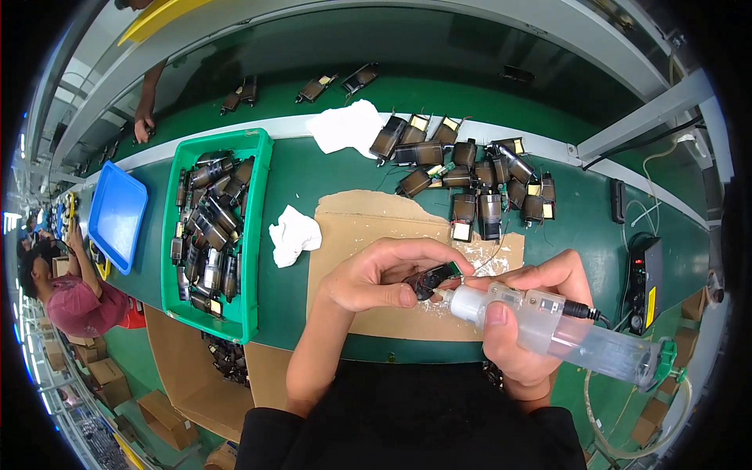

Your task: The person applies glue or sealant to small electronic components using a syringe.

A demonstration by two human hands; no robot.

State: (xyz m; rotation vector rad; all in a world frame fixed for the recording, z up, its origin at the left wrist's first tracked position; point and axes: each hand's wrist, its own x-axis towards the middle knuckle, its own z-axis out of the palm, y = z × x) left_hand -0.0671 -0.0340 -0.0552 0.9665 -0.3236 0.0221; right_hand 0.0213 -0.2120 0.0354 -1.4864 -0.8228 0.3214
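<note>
My left hand point(364, 276) grips a small dark plastic housing point(424, 287) with a bit of green circuit board at its end. In my right hand point(513, 345) lies a translucent dispensing syringe point(583, 341), its thumb and fingers wrapped round the barrel. The syringe's narrow tip points left and meets or nearly meets the housing; the exact contact is too small to tell. A green cap point(667, 359) closes the syringe's far end, with a hose running off it. Under both hands lies a sheet of cardboard point(345, 235) speckled with white bits.
Several similar dark housings point(464, 164) cluster behind the cardboard. A green crate point(262, 160) full of them stands left, beside a blue tray point(117, 223). White cloths point(296, 235) lie between. A black control box point(644, 286) stands right. Other people point(82, 301) work at left.
</note>
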